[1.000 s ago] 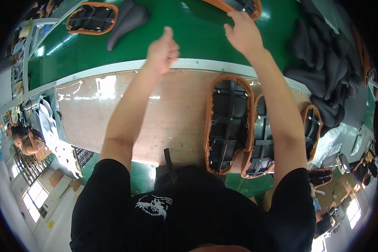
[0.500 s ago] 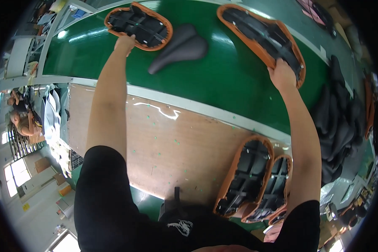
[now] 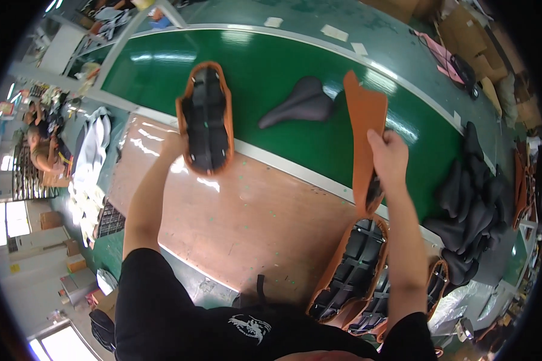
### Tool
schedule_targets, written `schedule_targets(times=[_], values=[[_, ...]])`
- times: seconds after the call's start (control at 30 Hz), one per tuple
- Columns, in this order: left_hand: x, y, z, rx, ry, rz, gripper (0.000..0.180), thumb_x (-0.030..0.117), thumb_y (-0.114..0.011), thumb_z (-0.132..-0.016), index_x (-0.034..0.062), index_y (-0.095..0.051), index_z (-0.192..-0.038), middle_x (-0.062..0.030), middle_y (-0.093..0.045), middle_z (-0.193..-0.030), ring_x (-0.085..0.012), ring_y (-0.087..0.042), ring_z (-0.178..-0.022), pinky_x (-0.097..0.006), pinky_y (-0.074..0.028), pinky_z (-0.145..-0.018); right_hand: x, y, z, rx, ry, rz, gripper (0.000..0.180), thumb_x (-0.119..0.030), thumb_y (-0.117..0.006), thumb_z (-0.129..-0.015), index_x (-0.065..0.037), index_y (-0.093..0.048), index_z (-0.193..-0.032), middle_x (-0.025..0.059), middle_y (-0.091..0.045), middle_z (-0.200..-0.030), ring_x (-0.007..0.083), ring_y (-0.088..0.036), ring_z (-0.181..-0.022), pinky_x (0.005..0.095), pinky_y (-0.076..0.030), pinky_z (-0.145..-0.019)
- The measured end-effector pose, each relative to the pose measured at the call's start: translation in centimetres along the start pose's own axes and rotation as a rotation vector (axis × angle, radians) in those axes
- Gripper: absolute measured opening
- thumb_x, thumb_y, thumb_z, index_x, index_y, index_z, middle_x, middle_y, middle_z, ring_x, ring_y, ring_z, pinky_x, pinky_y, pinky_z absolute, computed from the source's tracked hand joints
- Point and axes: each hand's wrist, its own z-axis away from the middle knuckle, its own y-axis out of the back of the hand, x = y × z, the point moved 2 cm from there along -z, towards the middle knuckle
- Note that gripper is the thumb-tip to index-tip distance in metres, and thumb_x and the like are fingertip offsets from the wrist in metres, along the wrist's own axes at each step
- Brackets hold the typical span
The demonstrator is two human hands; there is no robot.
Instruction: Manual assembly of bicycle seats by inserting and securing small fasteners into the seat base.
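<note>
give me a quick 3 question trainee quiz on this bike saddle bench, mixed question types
1. True or false: the left hand holds an orange-rimmed saddle with its black underside facing the camera.
2. Multiple choice: the lone black saddle lies on
A. the wooden bench
B. the green belt
C. the floor
3. Fill in: the right hand holds an orange saddle turned ____ to the camera.

Key
1. true
2. B
3. edge-on, so its orange outer side shows
</note>
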Motion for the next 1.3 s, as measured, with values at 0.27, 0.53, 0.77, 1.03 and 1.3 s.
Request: schedule_targets(times=[0.27, 0.53, 0.77, 1.03, 1.3], values=[[-10.2, -11.2, 30.7, -0.151, -0.243, -0.136, 0.047, 0.042, -0.042, -0.104, 0.0084, -0.074, -0.096, -0.0200, -0.072, -0.094, -0.0398, -0.071, -0.088, -0.052, -0.057, -0.075, -5.0, 0.3, 29.7, -0.014, 0.007, -0.212, 0.025, -0.014, -0.072, -0.089, -0.001, -0.053, -0.078, 0.0052, -0.050, -0.067, 0.0151, -0.047, -0.063, 0.0329, -0.043, -0.060], [-9.9, -14.9, 44.3, -0.311, -0.141, 0.208, 0.051, 0.046, -0.050, -0.098, 0.0026, -0.073, -0.087, -0.0243, -0.071, -0.088, -0.0424, -0.069, -0.090, -0.052, -0.054, -0.084, -0.9, -4.7, 46.8, -0.249, -0.114, -0.136, 0.024, -0.019, -0.072, -0.091, 0.000, -0.058, -0.089, 0.0097, -0.063, -0.070, 0.0245, -0.062, -0.064, 0.0375, -0.049, -0.061], [-11.9, -15.7, 44.7, -0.229, -0.122, 0.213, 0.055, 0.051, -0.048, -0.099, 0.0027, -0.074, -0.091, -0.0237, -0.072, -0.094, -0.0424, -0.069, -0.095, -0.052, -0.053, -0.087, -1.3, -6.5, 52.0, -0.542, 0.112, 0.240, 0.037, -0.027, -0.072, -0.088, 0.003, -0.059, -0.105, 0.0260, -0.064, -0.105, 0.0435, -0.066, -0.094, 0.0496, -0.053, -0.086], [-3.2, -14.0, 54.7, -0.413, 0.060, 1.226, 0.039, 0.039, -0.053, -0.104, 0.0032, -0.067, -0.099, -0.0089, -0.070, -0.088, -0.0243, -0.069, -0.080, -0.039, -0.056, -0.073, -0.8, 0.1, 56.1, -0.588, 0.599, -0.020, 0.031, -0.014, -0.073, -0.084, -0.002, -0.067, -0.112, 0.0157, -0.062, -0.110, 0.0379, -0.062, -0.105, 0.0448, -0.052, -0.089], [9.0, -21.3, 67.6, -1.120, 0.410, 1.782, 0.025, 0.031, -0.052, -0.105, 0.0087, -0.062, -0.098, -0.0067, -0.063, -0.090, -0.0212, -0.064, -0.081, -0.040, -0.054, -0.071, 3.6, 9.6, 60.7, -0.440, 0.816, 0.360, 0.016, -0.016, -0.064, -0.080, -0.007, -0.068, -0.092, 0.0075, -0.059, -0.098, 0.0273, -0.057, -0.096, 0.0416, -0.047, -0.082]])
